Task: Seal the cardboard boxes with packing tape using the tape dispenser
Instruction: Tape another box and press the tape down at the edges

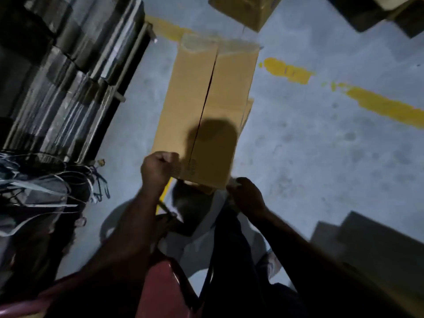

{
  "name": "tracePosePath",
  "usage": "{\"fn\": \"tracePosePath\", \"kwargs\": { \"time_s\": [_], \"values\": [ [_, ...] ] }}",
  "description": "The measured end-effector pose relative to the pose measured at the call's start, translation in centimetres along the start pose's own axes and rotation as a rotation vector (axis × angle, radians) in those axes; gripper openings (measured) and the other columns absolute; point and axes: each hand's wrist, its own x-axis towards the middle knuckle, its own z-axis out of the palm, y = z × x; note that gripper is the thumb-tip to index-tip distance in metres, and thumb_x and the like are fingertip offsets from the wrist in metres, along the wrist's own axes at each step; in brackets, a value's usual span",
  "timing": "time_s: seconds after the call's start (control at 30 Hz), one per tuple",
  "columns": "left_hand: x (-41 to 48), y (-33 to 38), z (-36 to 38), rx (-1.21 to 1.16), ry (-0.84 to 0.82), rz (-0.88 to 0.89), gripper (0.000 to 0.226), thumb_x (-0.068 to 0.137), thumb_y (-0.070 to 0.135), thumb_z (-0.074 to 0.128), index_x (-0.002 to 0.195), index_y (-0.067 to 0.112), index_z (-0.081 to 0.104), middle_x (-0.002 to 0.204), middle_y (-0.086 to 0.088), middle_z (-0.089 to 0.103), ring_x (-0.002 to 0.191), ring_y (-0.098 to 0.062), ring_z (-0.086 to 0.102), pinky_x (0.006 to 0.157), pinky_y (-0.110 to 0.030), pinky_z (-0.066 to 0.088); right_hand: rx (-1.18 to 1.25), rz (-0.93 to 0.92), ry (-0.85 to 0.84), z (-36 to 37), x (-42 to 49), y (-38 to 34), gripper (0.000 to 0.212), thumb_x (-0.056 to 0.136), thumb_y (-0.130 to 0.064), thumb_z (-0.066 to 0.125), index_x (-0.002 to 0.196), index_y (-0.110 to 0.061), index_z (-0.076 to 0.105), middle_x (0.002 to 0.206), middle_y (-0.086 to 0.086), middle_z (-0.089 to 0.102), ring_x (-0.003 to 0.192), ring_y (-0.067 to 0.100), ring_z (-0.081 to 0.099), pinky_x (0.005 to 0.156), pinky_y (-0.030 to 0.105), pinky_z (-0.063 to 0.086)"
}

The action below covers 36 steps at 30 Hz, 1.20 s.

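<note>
Currently: long tan cardboard box [206, 99] on grey concrete floor [309, 157], flaps closed, centre seam a dark slit. Left hand [158, 168] grips its near-left corner; right hand [247, 196] curled at near-right, hold unclear.

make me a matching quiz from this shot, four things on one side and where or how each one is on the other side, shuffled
Things:
1. cardboard box
2. left hand
3. painted line
4. loose straps

Descriptions:
a. yellow, to the right of the box
b. curled at the box's near left corner
c. tangled heap at the left edge of view
d. centre of view, flaps closed, dark seam down the middle

Pairs: 1-d, 2-b, 3-a, 4-c
</note>
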Motion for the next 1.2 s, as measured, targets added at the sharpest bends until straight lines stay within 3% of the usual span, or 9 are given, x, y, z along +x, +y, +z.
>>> {"fn": "tracePosePath", "kwargs": {
  "time_s": [0.13, 0.23, 0.33, 0.47, 0.6, 0.67, 0.8, 0.93, 1.2],
  "values": [
    [8.1, -3.3, 2.2, 0.128, -0.04, -0.151, 0.045, 0.076, 0.031, 0.059, 0.114, 0.006, 0.064, 0.116, -0.02, 0.066, 0.108, -0.039, 0.064, 0.093, -0.044, 0.055, 0.149, 0.153, -0.134, 1.7, 5.3, -0.9, 0.055, 0.098, -0.018, 0.057, 0.142, 0.007, 0.035, 0.112, 0.012, 0.052, 0.109, 0.036, 0.057, 0.091, 0.047, 0.049],
    [11.5, -6.1, 4.7, 0.238, -0.077, -0.22, 0.075, 0.057, 0.055, 0.07, 0.11, 0.003, 0.057, 0.115, -0.023, 0.062, 0.11, -0.042, 0.062, 0.091, -0.049, 0.056, 0.201, 0.169, -0.194, 2.8, 7.7, -0.8, 0.045, 0.094, 0.005, 0.055, 0.133, 0.018, 0.037, 0.098, 0.025, 0.054, 0.073, 0.023, 0.057, 0.059, 0.019, 0.05],
    [11.4, -5.7, 5.4, 0.299, -0.053, -0.27, 0.073, 0.059, 0.058, 0.073, 0.108, 0.006, 0.064, 0.115, -0.02, 0.062, 0.112, -0.041, 0.059, 0.098, -0.042, 0.052, 0.258, 0.192, -0.208, 3.6, 9.0, -1.0, 0.047, 0.092, -0.001, 0.063, 0.134, 0.005, 0.043, 0.09, 0.0, 0.048, 0.07, 0.008, 0.047, 0.043, 0.006, 0.04],
    [11.8, -6.6, 4.2, 0.121, 0.013, -0.213, 0.046, 0.057, 0.05, 0.077, 0.066, 0.008, 0.06, 0.069, -0.004, 0.067, 0.077, -0.025, 0.067, 0.084, -0.04, 0.057, 0.244, 0.172, -0.184, 4.6, 10.0, 0.1, 0.059, 0.085, -0.004, 0.074, 0.136, 0.003, 0.045, 0.116, 0.008, 0.059, 0.093, 0.019, 0.053, 0.051, 0.004, 0.045],
    [11.7, -7.1, 3.0, -0.022, -0.053, -0.187, 0.047, 0.06, 0.049, 0.082, 0.089, 0.026, 0.053, 0.095, -0.005, 0.067, 0.092, -0.021, 0.068, 0.091, -0.047, 0.056, 0.234, 0.086, -0.147, 5.3, 10.0, 0.4, 0.06, 0.086, -0.016, 0.074, 0.139, -0.007, 0.046, 0.125, 0.012, 0.06, 0.111, 0.023, 0.058, 0.083, 0.026, 0.055],
    [11.6, -6.6, 2.0, 0.01, -0.039, -0.061, 0.044, 0.062, 0.05, 0.08, 0.09, 0.032, 0.051, 0.089, -0.005, 0.07, 0.091, -0.023, 0.069, 0.09, -0.048, 0.055, 0.155, 0.048, -0.049, 4.6, 8.5, -0.3, 0.063, 0.087, -0.029, 0.071, 0.142, -0.018, 0.042, 0.123, 0.007, 0.063, 0.11, 0.027, 0.061, 0.087, 0.038, 0.052],
    [9.3, -1.6, -1.4, 0.055, 0.104, 0.345, 0.031, 0.073, 0.042, 0.077, 0.097, 0.032, 0.058, 0.1, 0.011, 0.062, 0.094, -0.018, 0.061, 0.091, -0.039, 0.047, 0.273, -0.133, 0.182, -0.2, 4.2, -3.6, 0.069, 0.083, -0.028, 0.076, 0.141, -0.027, 0.039, 0.109, -0.014, 0.066, 0.085, -0.002, 0.063, 0.064, 0.009, 0.044],
    [7.5, 4.8, -4.1, 0.037, 0.286, 0.627, 0.031, 0.081, 0.032, 0.074, 0.101, 0.009, 0.069, 0.108, -0.008, 0.066, 0.108, -0.028, 0.058, 0.092, -0.042, 0.048, 0.235, -0.221, 0.363, -6.7, 1.1, -8.4, 0.059, 0.082, -0.027, 0.077, 0.133, -0.029, 0.046, 0.087, -0.019, 0.067, 0.067, -0.006, 0.062, 0.055, 0.012, 0.041],
    [0.0, 17.5, -8.9, -0.098, 0.281, 0.634, 0.047, 0.085, 0.061, 0.061, 0.1, 0.018, 0.071, 0.104, 0.0, 0.072, 0.102, -0.023, 0.065, 0.08, -0.025, 0.042, 0.168, -0.225, 0.688, -17.8, -7.5, -14.5, 0.068, 0.082, -0.031, 0.077, 0.142, -0.022, 0.047, 0.125, 0.002, 0.066, 0.115, 0.019, 0.059, 0.083, 0.02, 0.04]
  ]
}}
